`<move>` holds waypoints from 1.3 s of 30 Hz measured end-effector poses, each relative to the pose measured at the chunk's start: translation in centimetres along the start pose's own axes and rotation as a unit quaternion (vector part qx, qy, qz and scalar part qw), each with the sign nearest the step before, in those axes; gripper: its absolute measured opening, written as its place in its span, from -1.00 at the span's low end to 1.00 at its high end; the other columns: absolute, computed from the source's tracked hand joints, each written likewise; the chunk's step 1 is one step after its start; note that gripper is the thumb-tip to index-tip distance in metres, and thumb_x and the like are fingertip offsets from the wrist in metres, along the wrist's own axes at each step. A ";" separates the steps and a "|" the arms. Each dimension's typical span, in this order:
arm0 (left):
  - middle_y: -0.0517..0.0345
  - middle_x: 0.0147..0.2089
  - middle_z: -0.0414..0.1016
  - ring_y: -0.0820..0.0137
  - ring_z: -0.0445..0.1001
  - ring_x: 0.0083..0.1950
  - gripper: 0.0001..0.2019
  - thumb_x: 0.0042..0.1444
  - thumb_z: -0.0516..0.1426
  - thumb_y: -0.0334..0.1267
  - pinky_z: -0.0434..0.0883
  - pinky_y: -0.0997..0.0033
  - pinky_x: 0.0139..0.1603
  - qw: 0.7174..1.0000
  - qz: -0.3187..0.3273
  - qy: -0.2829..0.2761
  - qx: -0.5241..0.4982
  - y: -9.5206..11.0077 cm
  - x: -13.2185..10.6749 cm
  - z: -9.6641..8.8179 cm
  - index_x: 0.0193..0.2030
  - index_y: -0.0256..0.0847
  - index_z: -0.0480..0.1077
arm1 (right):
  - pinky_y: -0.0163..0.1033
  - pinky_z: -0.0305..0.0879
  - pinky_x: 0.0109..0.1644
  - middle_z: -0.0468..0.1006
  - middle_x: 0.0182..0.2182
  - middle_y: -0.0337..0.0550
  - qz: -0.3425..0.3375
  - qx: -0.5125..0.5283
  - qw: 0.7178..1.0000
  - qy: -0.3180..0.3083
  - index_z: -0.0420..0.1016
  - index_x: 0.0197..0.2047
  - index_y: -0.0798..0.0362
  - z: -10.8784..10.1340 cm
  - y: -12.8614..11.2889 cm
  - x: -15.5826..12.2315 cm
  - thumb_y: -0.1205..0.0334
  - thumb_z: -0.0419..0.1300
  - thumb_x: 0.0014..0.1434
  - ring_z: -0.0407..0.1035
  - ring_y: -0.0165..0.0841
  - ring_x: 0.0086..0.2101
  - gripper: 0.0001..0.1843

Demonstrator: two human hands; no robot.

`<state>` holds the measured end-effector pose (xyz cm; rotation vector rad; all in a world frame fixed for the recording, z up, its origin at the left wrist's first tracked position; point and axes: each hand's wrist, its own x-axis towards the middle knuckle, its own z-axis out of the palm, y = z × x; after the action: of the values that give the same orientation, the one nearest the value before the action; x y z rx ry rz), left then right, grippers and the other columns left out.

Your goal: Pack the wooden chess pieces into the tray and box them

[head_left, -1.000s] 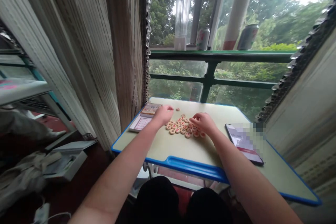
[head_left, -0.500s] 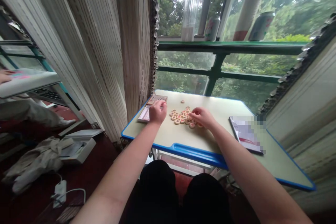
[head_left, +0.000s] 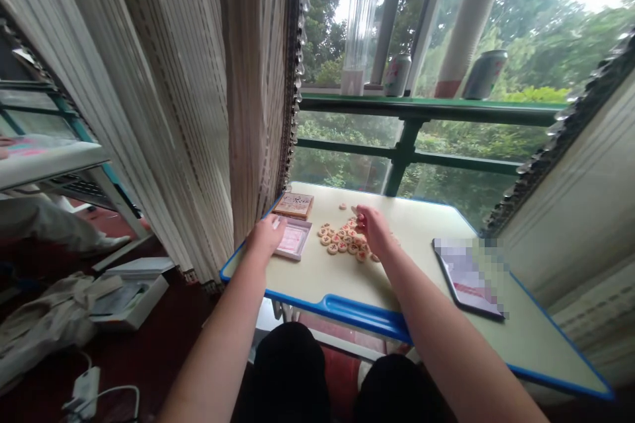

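A brush risked scattering pieces [head_left: 342,246]
Right hand [head_left: 374,227] was near-closed right of tray [head_left: 304,241], left hand [head_left: 264,235] half-curled at it (holds unclear).

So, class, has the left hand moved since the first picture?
Yes: the left hand has moved leftward and closer to the person, towards the left edge of the table.
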<state>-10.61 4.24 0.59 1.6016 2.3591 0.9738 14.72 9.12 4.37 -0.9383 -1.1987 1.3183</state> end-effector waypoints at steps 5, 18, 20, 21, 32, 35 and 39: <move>0.07 -0.18 0.59 0.29 0.50 -0.13 -0.73 0.11 0.05 -0.13 0.34 0.40 -0.14 0.999 0.009 -0.009 -0.046 -1.0 -0.1 0.2 -0.15 -0.14 0.49 | -0.39 -0.04 -0.58 0.20 -0.65 -0.37 0.021 -0.042 0.998 -0.034 0.37 -0.47 0.10 -0.2 1.3 -0.7 0.04 0.24 -0.14 0.06 -0.53 -0.62 -0.71; 0.04 -0.24 0.58 0.31 0.50 -0.21 -0.74 -0.02 0.10 -0.23 0.36 0.41 -0.17 0.987 0.088 -0.079 -0.107 -1.2 -0.1 1.8 -0.23 -0.24 0.52 | -0.32 0.16 -0.39 0.50 -0.46 -0.15 -0.161 -0.471 0.852 -0.161 0.50 -0.40 0.10 0.9 0.9 -2.6 0.03 0.16 0.05 0.32 -0.39 -0.44 -0.72; 0.06 -0.29 0.58 0.33 0.49 -0.26 -0.78 -0.04 0.08 -0.25 0.37 0.43 -0.22 0.982 0.109 -0.105 -0.109 -1.1 -0.2 1.9 -0.31 -0.25 0.52 | -0.32 0.16 -0.37 0.51 -0.41 -0.13 -0.192 -0.550 0.795 -0.169 0.52 -0.39 0.07 0.9 0.7 -2.7 0.09 0.17 0.05 0.32 -0.38 -0.42 -0.77; 0.08 -0.33 0.57 0.34 0.48 -0.29 -0.79 -0.05 0.08 -0.26 0.36 0.44 -0.25 0.981 0.117 -0.112 -0.104 -1.0 -0.2 1.8 -0.35 -0.26 0.51 | -0.31 0.16 -0.35 0.51 -0.38 -0.13 -0.203 -0.580 0.770 -0.170 0.53 -0.37 0.06 1.0 0.6 -2.8 0.10 0.17 0.05 0.33 -0.37 -0.40 -0.79; 0.11 -0.41 0.55 0.34 0.44 -0.32 -0.78 -0.12 0.07 -0.24 0.35 0.42 -0.25 0.975 0.152 -0.152 -0.063 -0.5 -0.9 0.7 -0.44 -0.27 0.52 | -0.32 0.18 -0.37 0.54 -0.28 -0.10 -0.182 -0.674 0.682 -0.216 0.59 -0.25 -0.03 2.7 0.1 -4.9 0.05 0.11 0.13 0.40 -0.31 -0.33 -0.72; 0.11 -0.41 0.55 0.33 0.44 -0.31 -0.78 -0.13 0.07 -0.25 0.34 0.42 -0.23 0.974 0.163 -0.151 -0.045 -0.3 -0.9 0.6 -0.47 -0.26 0.52 | -0.30 0.20 -0.35 0.55 -0.28 -0.08 -0.164 -0.690 0.673 -0.207 0.59 -0.28 -0.01 2.9 0.3 -4.8 0.05 0.10 0.13 0.40 -0.29 -0.33 -0.72; 0.12 -0.41 0.54 0.33 0.42 -0.30 -0.78 -0.13 0.04 -0.28 0.33 0.43 -0.23 0.974 0.167 -0.148 -0.031 -0.1 -1.1 0.5 -0.49 -0.25 0.52 | -0.31 0.17 -0.37 0.54 -0.23 -0.10 -0.180 -0.684 0.678 -0.202 0.56 -0.21 -0.03 3.0 0.3 -4.9 0.06 0.07 0.15 0.40 -0.31 -0.32 -0.71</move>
<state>-9.99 3.52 -0.11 2.0017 1.8862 0.7832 12.31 3.93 4.17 -1.2791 -2.6684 0.0428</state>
